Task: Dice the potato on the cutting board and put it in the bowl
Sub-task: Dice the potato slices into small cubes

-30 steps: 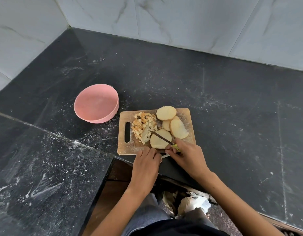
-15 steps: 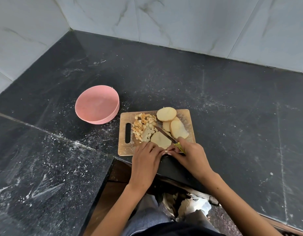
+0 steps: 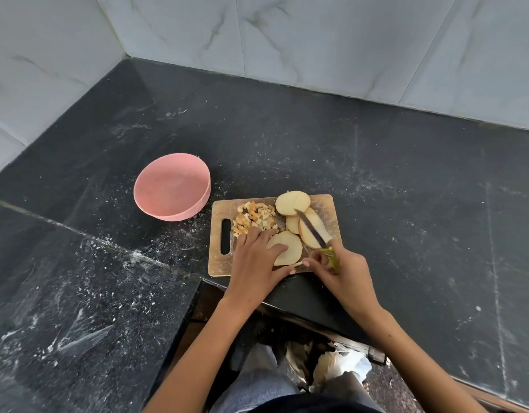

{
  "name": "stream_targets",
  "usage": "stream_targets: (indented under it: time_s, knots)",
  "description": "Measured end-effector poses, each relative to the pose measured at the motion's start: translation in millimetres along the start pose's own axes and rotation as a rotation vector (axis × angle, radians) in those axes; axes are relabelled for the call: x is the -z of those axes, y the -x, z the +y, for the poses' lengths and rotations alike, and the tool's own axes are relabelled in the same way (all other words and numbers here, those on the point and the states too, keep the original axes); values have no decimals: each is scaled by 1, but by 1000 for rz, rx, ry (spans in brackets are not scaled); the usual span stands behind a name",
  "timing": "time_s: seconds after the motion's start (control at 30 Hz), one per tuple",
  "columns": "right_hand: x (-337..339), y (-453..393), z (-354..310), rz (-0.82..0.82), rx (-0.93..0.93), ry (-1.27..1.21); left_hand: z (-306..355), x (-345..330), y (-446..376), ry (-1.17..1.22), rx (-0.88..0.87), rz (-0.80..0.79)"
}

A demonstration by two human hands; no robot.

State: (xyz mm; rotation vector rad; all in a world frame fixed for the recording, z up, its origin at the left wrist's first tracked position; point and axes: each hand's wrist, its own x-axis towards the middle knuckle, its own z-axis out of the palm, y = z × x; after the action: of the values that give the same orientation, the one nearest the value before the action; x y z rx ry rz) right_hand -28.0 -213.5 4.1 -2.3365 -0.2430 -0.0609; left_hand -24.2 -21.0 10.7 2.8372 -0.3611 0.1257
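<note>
A wooden cutting board lies on the black counter. A pile of diced potato sits on its left part, and several round potato slices lie on its right part. My left hand rests on the nearest slice, fingers spread flat over it. My right hand grips a yellow-handled knife; its blade points up and away over the slices. A thin potato strip lies at the board's near edge between my hands. An empty pink bowl stands left of the board.
The black stone counter is dusted with white specks. Marble wall tiles close it at the back and left. A lower counter section lies to the left, with a gap by my legs.
My left hand has moved forward onto the nearest slice. The knife has swung from lying across that slice to pointing away over the right-hand slices. The camera view has shifted slightly.
</note>
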Motion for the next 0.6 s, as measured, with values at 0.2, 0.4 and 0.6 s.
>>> stream_targets:
  time_s: [0.2, 0.4, 0.6]
  knots:
    - [13, 7, -5, -47, -135, -79, 4, 3, -6, -37, -30, -50]
    - [11, 2, -8, -227, -224, 159, 7, 7, -12, -41, -37, -105]
    - [12, 0, -13, -257, -244, 187, 8, 9, -17, -9, -57, -98]
